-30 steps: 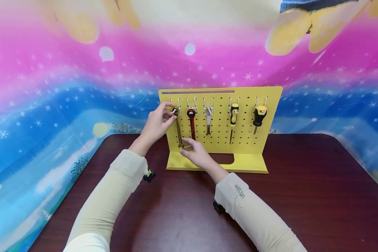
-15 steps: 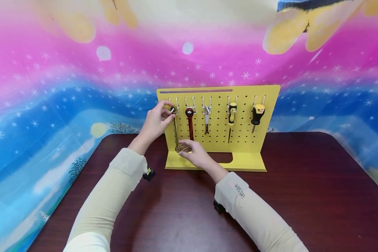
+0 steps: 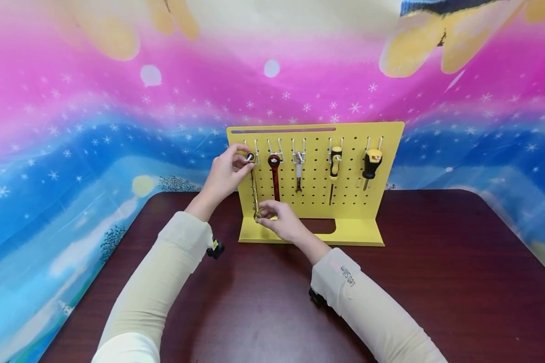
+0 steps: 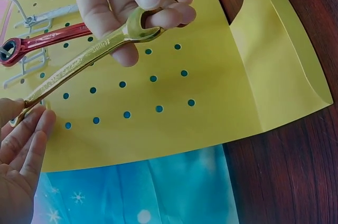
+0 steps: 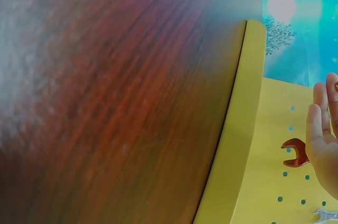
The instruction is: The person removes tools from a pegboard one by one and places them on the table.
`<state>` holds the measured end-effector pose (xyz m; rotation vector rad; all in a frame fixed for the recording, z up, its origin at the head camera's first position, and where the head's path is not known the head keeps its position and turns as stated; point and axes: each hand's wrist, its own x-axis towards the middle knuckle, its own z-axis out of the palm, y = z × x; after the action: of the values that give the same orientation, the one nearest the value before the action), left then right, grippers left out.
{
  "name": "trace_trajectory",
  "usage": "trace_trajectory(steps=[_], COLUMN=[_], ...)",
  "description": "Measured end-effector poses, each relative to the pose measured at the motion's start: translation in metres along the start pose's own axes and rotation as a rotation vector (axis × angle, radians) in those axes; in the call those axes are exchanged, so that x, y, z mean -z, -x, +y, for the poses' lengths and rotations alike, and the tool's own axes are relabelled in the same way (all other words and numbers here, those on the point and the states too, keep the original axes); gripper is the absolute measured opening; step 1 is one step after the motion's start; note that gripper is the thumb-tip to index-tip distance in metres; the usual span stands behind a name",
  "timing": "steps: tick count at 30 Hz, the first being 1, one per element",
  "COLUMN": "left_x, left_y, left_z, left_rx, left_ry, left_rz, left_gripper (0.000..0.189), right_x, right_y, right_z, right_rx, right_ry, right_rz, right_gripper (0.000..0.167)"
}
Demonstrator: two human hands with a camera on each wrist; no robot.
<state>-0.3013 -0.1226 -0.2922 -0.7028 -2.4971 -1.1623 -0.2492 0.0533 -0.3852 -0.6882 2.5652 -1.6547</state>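
Note:
A gold combination wrench (image 3: 255, 187) hangs at the leftmost hook of the yellow pegboard (image 3: 318, 210). My left hand (image 3: 225, 172) pinches its ring end up by the hook. At the lower end, my right hand (image 3: 282, 221) holds the open end between thumb and fingers. In the left wrist view the wrench (image 4: 87, 61) slants between both hands, and a right fingertip sits in its mouth. Just right of it hangs a red ratchet wrench (image 3: 275, 182). The right wrist view catches only part of the right hand (image 5: 325, 152) at its edge.
Farther right on the hooks hang a small silver wrench (image 3: 298, 177), a yellow-and-black screwdriver (image 3: 335, 164) and a stubby screwdriver (image 3: 372, 164). The board stands on a dark wooden table (image 3: 263, 307). A printed cloth (image 3: 118, 101) hangs behind.
The gold wrench's lower end has swung slightly down and out from the board, with my right fingers now on it. My left hand stays at the hook. The view has shifted slightly.

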Motion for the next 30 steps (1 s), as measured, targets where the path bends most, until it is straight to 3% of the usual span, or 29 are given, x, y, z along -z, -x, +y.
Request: trace_trajectory(steps=[12,30], left_x=[0.004,0.017], left_y=[0.004,0.018], left_z=[0.008,0.016], left_rx=[0.021,0.027], left_ry=[-0.037,-0.019], left_rz=[-0.003,-0.018], left_gripper=[0.038,0.035], right_x=[-0.001,0.002], right_y=[0.012,0.025], right_z=[-0.01,-0.021], right_rx=[-0.027,0.033], right_ry=[0.017,0.011], right_rz=[-0.024,-0.062], right_gripper=[0.034,0.034])
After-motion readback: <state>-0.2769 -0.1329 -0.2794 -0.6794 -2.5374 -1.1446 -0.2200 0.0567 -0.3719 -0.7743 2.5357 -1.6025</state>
